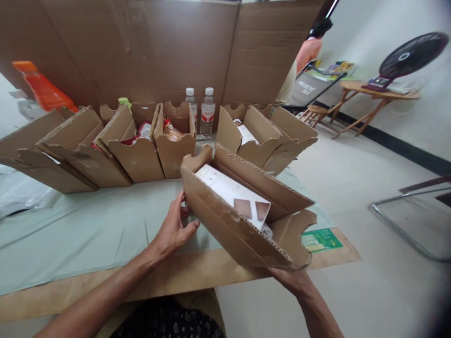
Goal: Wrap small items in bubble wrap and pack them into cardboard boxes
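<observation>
Nearest us, below the near wooden edge (165,277) of the table, shows black patterned clothing (165,321). Our right hand (291,280) supports the right end of an open, tilted brown cardboard box (225,230) from below; its fingers are hidden, so we cannot tell how they are closed. Our left hand (173,231) is half open at the box's left end, thumb spread from the fingers, whose tips reach its corner. The box is over the table's near edge, and inside it we see a white carton with brown squares (225,185). Beyond lies a pale green cloth (141,211), then four open brown boxes (146,162) on the left and two more (253,152) on the right. Between these groups stand two clear plastic bottles with white caps (207,112), before a tall brown cardboard panel (176,47). Farther right, a black fan (405,56) stands on a wooden folding table (380,91)
</observation>
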The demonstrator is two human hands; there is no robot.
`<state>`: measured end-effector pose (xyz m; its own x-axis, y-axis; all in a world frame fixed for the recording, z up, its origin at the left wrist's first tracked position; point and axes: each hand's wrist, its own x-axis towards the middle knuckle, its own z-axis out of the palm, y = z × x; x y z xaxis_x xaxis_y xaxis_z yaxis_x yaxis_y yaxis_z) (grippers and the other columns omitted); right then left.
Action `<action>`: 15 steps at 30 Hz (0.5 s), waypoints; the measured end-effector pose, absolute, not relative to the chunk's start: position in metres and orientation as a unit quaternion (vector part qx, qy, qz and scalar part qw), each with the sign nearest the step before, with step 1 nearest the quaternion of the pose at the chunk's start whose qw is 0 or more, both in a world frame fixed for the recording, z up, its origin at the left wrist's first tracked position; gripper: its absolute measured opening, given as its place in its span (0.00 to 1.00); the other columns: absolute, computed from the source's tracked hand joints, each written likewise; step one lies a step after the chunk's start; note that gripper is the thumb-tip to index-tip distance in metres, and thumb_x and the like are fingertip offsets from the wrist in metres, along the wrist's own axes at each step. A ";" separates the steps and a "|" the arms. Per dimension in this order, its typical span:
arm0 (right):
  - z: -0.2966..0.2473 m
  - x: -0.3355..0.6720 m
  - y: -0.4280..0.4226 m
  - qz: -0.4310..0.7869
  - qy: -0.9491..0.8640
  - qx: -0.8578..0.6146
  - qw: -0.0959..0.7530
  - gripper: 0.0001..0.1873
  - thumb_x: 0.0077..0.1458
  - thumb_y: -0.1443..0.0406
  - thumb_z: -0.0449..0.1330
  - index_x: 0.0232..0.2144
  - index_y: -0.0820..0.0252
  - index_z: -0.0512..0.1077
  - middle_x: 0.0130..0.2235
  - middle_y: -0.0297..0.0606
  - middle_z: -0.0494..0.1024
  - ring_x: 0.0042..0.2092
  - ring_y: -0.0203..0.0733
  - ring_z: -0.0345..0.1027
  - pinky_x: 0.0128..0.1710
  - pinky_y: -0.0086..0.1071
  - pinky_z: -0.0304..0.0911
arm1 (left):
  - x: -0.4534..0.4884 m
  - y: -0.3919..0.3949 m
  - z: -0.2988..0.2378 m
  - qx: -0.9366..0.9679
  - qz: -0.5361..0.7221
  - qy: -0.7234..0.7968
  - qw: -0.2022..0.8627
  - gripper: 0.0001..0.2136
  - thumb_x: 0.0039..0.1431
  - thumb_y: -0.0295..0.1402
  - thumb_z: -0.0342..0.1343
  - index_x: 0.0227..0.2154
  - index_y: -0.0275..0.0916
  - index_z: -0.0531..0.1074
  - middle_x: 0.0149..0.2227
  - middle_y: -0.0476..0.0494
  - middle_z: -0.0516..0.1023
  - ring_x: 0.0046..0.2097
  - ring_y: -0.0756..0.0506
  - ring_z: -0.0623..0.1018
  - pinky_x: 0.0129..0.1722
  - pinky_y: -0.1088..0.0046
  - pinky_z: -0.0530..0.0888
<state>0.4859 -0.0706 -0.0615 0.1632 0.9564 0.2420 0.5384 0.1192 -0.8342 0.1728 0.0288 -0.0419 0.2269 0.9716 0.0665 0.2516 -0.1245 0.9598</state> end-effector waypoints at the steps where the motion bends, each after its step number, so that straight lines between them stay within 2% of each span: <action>1: -0.060 0.484 -0.065 0.245 -0.599 -0.618 0.447 0.44 0.46 0.39 0.70 0.58 0.55 0.68 0.46 0.47 0.83 0.45 0.58 0.80 0.41 0.49 0.79 | 0.182 0.035 -0.042 0.644 0.396 0.465 0.461 0.46 0.55 0.42 0.62 0.73 0.41 0.48 0.68 0.28 0.60 0.56 0.35 0.74 0.60 0.46 0.72; 4: -0.055 0.473 -0.047 0.257 -0.591 -0.622 0.445 0.37 0.51 0.43 0.68 0.56 0.54 0.66 0.44 0.47 0.83 0.43 0.56 0.80 0.40 0.48 0.78 | 0.206 0.044 -0.043 0.669 0.390 0.427 0.466 0.47 0.56 0.41 0.62 0.75 0.42 0.44 0.72 0.28 0.54 0.66 0.30 0.67 0.64 0.44 0.68; 7: -0.053 0.464 -0.039 0.227 -0.591 -0.642 0.432 0.32 0.54 0.45 0.67 0.53 0.53 0.65 0.42 0.43 0.83 0.41 0.52 0.80 0.39 0.44 0.77 | 0.216 0.043 -0.045 0.693 0.385 0.395 0.464 0.48 0.56 0.40 0.63 0.75 0.42 0.45 0.74 0.29 0.52 0.72 0.27 0.60 0.68 0.40 0.64; 11: -0.054 0.457 -0.040 0.166 -0.600 -0.670 0.405 0.25 0.56 0.44 0.64 0.44 0.53 0.67 0.35 0.40 0.81 0.34 0.49 0.77 0.31 0.39 0.73 | 0.209 0.045 -0.052 0.692 0.385 0.345 0.504 0.48 0.56 0.41 0.63 0.75 0.45 0.46 0.77 0.33 0.47 0.76 0.26 0.52 0.69 0.38 0.62; 15: -0.048 0.451 -0.031 0.162 -0.613 -0.679 0.369 0.24 0.55 0.42 0.63 0.39 0.53 0.69 0.31 0.37 0.79 0.30 0.46 0.74 0.28 0.37 0.69 | 0.199 0.049 -0.057 0.671 0.404 0.329 0.528 0.45 0.56 0.42 0.64 0.75 0.47 0.50 0.78 0.36 0.47 0.77 0.26 0.51 0.71 0.39 0.59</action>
